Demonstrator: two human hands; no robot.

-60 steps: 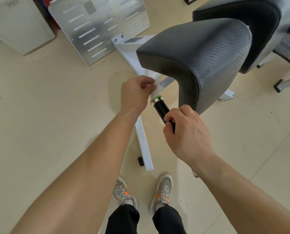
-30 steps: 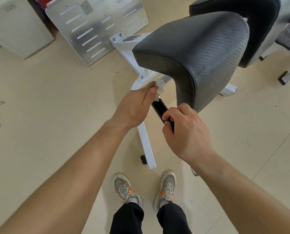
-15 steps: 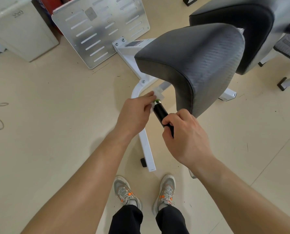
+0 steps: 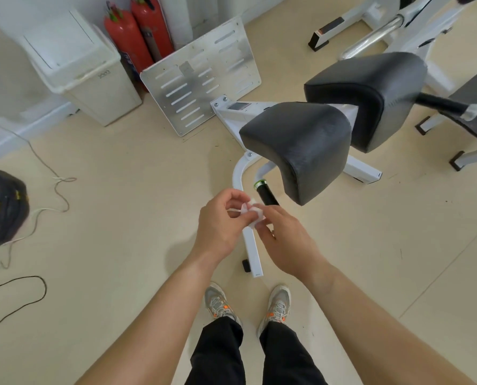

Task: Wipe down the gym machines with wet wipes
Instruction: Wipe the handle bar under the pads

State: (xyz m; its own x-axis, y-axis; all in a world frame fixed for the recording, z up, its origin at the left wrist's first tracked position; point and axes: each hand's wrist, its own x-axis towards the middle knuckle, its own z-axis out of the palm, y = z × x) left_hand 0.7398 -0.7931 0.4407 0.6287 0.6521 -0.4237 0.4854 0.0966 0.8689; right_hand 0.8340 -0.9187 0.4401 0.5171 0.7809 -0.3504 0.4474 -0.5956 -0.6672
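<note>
Both hands met just below the middle of the view, above the white square-section bar [image 4: 251, 247] of the machine's base. The left hand [image 4: 220, 222] had its fingers curled, thumb and fingertips pinching a wet wipe [image 4: 252, 215]. The right hand [image 4: 286, 237] pinched the same wad from the three o'clock side. The wipe was white, soft and creased, bunched into a small lump between the two hands.

Just at twelve o'clock from the wipe stood a short black cylindrical handle [image 4: 267, 196], matte, with a green and silver ring at its far end. Whether the right fingers touched its near end could not be told. At one o'clock a saddle-shaped seat pad [image 4: 301, 145] overhung the handle, dark grey with rounded corners and a fine woven grain. A second pad [image 4: 368, 93] of the same covering sat behind it at two o'clock.

At twelve o'clock a flat, slotted metal plate [image 4: 201, 76] with a dull silver sheen stood tilted. Two red fire extinguishers [image 4: 128, 40] stood at eleven o'clock beside a boxy white plastic bin [image 4: 92, 81]. A dark, rounded fabric bag [image 4: 1, 207] lay at nine o'clock, with a thin pale cord [image 4: 59, 187] looping near it on the smooth beige floor [image 4: 120, 245]. Grey mesh trainers [image 4: 220, 304] with orange accents showed at six o'clock
</note>
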